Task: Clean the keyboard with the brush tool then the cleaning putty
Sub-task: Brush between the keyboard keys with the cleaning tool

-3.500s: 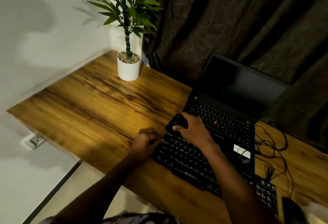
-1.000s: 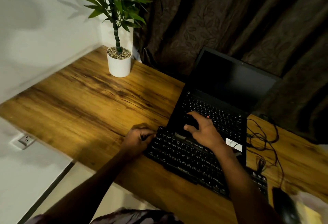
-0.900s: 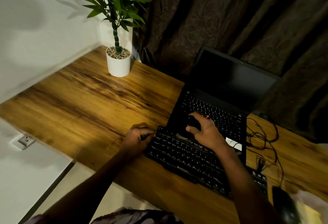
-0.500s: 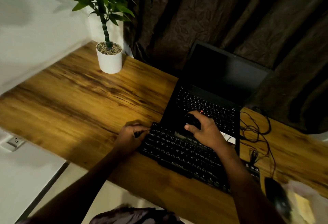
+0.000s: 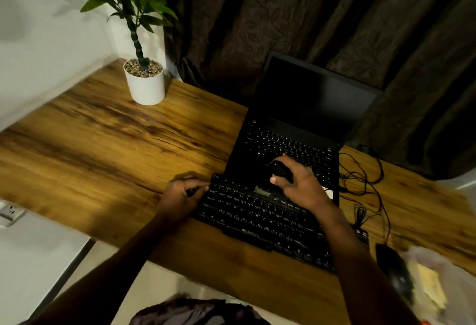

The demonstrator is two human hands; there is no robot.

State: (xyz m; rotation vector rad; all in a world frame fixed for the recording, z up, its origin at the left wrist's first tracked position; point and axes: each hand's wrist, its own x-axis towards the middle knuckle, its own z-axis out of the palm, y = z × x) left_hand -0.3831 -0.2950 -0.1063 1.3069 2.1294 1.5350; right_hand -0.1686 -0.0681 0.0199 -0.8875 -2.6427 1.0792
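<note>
Lying along the table's (image 5: 103, 144) near edge, the black keyboard (image 5: 257, 217) overlaps the open laptop's (image 5: 296, 118) front. The left hand (image 5: 180, 194) curls round its left end. The right hand (image 5: 302, 184) pinches a dark rounded tool (image 5: 280, 170) over the keyboard's far edge, hiding the keys beneath. Cables (image 5: 360, 183), a mouse (image 5: 394, 270) and a plastic bag (image 5: 443, 288) crowd the right edge. A potted plant (image 5: 145, 85) stands at the far left corner.

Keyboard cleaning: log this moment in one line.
stage: brushing | right hand: holds brush tool by keyboard far edge | left hand: grips keyboard's left end
</note>
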